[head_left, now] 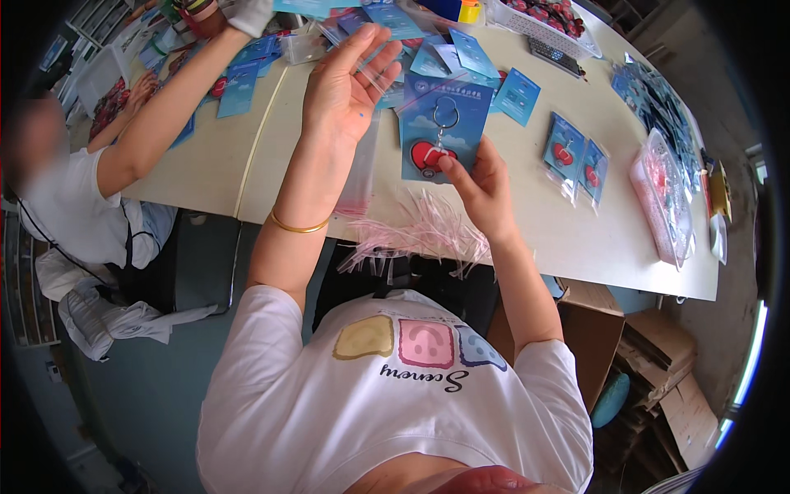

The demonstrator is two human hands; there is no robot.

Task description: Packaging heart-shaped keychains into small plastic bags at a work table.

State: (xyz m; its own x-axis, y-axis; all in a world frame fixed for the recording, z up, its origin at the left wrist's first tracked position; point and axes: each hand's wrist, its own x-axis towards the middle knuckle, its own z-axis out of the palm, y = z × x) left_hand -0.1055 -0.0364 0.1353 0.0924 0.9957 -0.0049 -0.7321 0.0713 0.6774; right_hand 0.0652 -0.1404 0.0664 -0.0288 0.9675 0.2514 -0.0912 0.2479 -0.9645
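My right hand (485, 188) grips a blue printed card (462, 107) at its lower right edge, thumb on the front. A keychain (445, 115) with a metal ring and a red heart-shaped charm lies against that card. To the card's left, my left hand (344, 89) is raised with the palm turned up and fingers apart. Something thin and clear crosses its fingers; whether it is held or only sticks there I cannot make out. Below the hands, a heap of pinkish clear strips (420, 232) hangs over the table edge, beside a stack of clear plastic bags (359, 177).
Two bagged keychain cards (573, 156) lie at right, near a pink basket (658, 198). Loose blue cards (517, 95) spread over the table (321, 185). A white basket (543, 29) of red charms stands at the back. At left, a co-worker's arm (169, 115) reaches across.
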